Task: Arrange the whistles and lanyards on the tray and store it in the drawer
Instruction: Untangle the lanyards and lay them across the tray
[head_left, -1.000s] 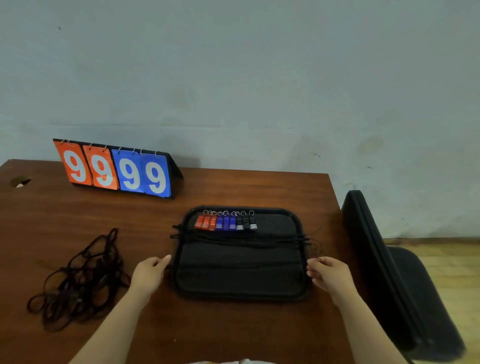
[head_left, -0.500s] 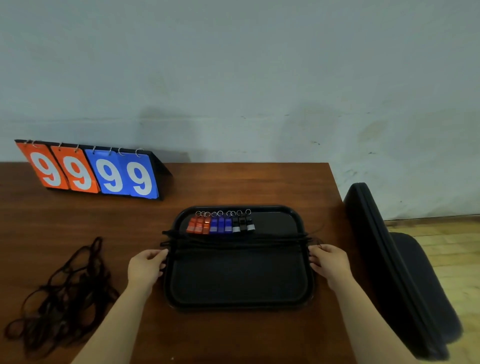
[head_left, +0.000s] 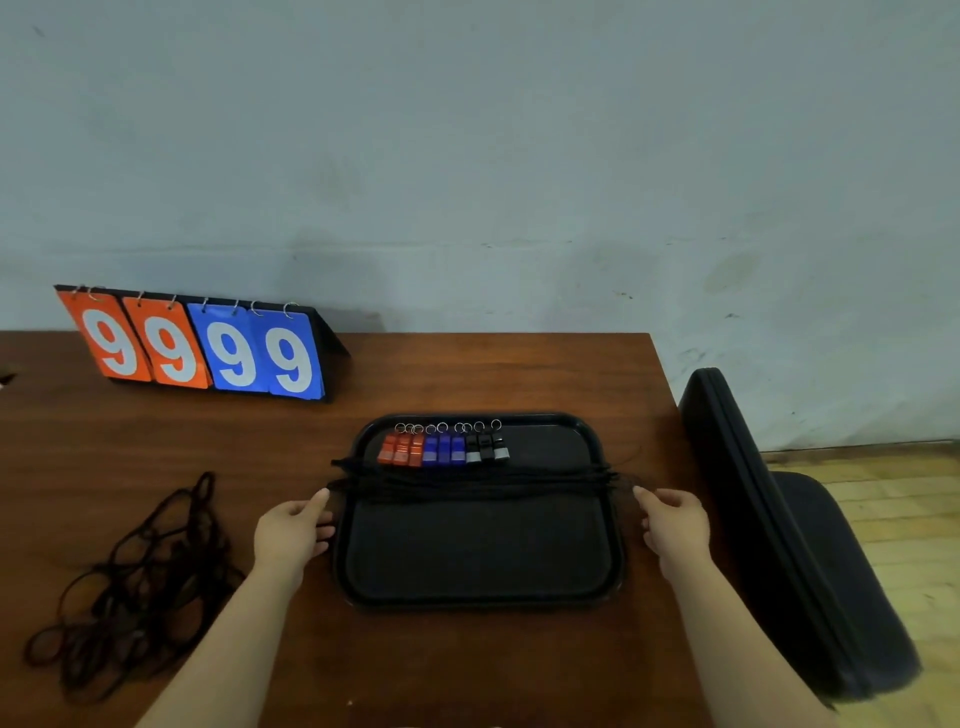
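Observation:
A black tray (head_left: 478, 592) lies on the brown table in front of me. A row of orange, blue and black whistles (head_left: 444, 450) with key rings lines its far part. Black lanyards (head_left: 475, 480) stretch straight across the tray from side to side, just in front of the whistles, their ends hanging over both rims. My left hand (head_left: 291, 527) grips the left rim with curled fingers, thumb near the lanyard ends. At the right rim my right hand (head_left: 672, 522) holds on just below the lanyard ends.
A tangled pile of black lanyards (head_left: 130, 577) lies on the table at the left. A flip scoreboard (head_left: 200, 345) showing 9999 stands at the back left. A black chair (head_left: 789, 535) is close to the table's right edge. A wall rises behind the table.
Both hands have slid a little farther along the tray's sides, closer to the lanyard ends. The tray, whistles and loose pile stay where they were; my view shifted.

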